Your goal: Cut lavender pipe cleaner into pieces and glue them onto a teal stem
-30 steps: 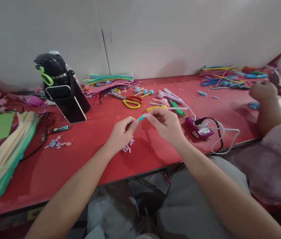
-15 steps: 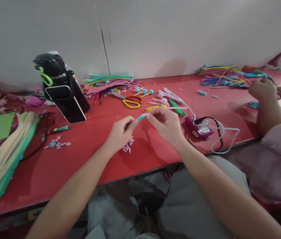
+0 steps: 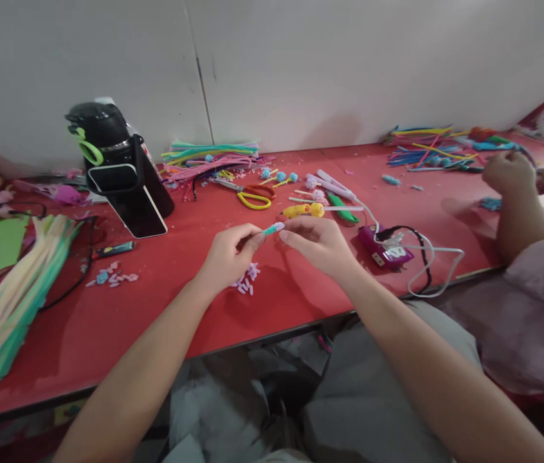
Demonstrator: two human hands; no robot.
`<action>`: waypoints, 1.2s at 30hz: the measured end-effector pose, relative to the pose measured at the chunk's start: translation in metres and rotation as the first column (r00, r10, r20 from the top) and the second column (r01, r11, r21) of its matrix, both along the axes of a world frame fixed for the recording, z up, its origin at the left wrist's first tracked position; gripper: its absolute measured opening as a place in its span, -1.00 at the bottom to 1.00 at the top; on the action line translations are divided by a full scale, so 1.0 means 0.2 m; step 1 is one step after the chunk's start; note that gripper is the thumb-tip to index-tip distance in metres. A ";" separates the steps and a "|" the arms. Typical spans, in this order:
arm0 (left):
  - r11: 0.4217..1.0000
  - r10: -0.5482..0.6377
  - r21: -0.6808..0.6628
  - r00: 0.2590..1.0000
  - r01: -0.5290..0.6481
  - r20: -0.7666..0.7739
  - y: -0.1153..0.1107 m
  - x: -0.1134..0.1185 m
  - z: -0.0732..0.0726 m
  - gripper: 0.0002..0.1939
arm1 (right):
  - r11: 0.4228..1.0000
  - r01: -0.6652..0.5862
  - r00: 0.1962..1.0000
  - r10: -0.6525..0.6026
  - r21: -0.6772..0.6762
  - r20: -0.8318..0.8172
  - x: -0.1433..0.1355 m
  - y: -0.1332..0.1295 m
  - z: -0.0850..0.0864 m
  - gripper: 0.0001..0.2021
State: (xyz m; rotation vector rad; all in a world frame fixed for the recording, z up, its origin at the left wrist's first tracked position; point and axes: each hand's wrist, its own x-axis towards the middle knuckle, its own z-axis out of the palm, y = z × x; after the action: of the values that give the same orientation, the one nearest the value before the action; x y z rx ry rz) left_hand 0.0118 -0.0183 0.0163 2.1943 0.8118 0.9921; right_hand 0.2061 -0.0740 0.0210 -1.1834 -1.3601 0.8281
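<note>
Near the middle of the red table (image 3: 156, 321), my left hand (image 3: 234, 252) pinches a small teal and lilac piece (image 3: 272, 229) between thumb and fingers. The lilac tip of the piece points right. My right hand (image 3: 317, 243) is at that tip, its thumb and index finger a little apart with nothing visible between them. Small lilac pieces (image 3: 247, 281) lie on the table just below my left hand. Behind my hands are a yellow tool (image 3: 301, 210) and scissors (image 3: 255, 196) with yellow and orange handles.
At the left stand a black bottle (image 3: 130, 173) and a phone leaning on it, beyond a pipe cleaner bundle (image 3: 21, 302). A purple power socket (image 3: 385, 247) with looping cables lies right of my hands. Another person's hand (image 3: 510, 172) is at the far right.
My right thumb and fingers have drawn slightly apart at the tip, and more of the lilac end shows. My left hand has shifted slightly left with the piece.
</note>
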 end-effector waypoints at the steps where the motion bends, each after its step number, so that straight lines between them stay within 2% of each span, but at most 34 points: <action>1: 1.000 -0.005 -0.001 1.000 0.005 0.000 0.00 0.00 0.00 -0.75 | 1.000 -0.008 1.000 0.008 -0.004 -0.019 0.00 0.00 0.00 -0.80; 15: 0.999 -0.032 0.007 0.999 0.032 -0.007 0.00 0.00 0.01 -0.74 | 1.000 0.007 0.996 -0.008 -0.008 -0.091 -0.02 -0.01 0.01 -0.73; 25: 0.999 -0.029 0.037 0.999 0.030 -0.019 0.00 0.00 0.01 -0.77 | 1.000 0.026 0.998 -0.026 0.008 -0.053 -0.02 0.00 0.00 -0.71; 36: 0.995 -0.072 -0.069 0.997 0.073 0.018 -0.02 -0.01 0.01 -0.73 | 1.000 -0.012 0.997 0.013 0.004 -0.074 -0.01 0.00 0.00 -0.75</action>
State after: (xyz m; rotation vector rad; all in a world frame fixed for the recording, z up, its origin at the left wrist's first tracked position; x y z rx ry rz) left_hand 0.0104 -0.0220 0.0191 2.1390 0.7433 0.9306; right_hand 0.2049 -0.0743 0.0203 -1.1320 -1.3090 0.8701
